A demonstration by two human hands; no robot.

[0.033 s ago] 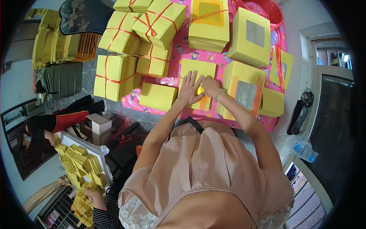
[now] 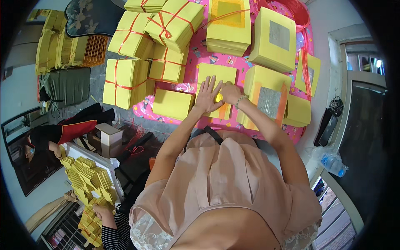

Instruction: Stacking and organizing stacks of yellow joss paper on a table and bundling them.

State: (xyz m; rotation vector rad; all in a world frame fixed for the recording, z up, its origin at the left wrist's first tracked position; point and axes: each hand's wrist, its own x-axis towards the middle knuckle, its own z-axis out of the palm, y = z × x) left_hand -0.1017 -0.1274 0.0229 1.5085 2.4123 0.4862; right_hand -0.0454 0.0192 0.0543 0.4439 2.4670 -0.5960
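Observation:
A yellow paper sheet (image 2: 216, 71) lies in front of me on the pink patterned tablecloth, with an orange band and a small shiny gold patch (image 2: 219, 97) showing between my hands. My left hand (image 2: 206, 96) rests flat on the sheet, its fingers stretched and spread. Beside it my right hand (image 2: 231, 92), with a beaded bracelet at the wrist, presses down on the paper with curled fingers; whatever they hold, if anything, is hidden. Just right of it stands a yellow paper stack (image 2: 255, 81) with a silver square and orange bands. A smaller plain yellow stack (image 2: 172, 104) sits to the left.
Stacks tied with red string (image 2: 123, 83) crowd the table's left side. Farther back are more stacks with silver (image 2: 279, 35) or gold squares (image 2: 230, 13). A red basin (image 2: 298, 14) stands far right. At lower left, other people handle folded yellow paper (image 2: 89, 177) on a white table.

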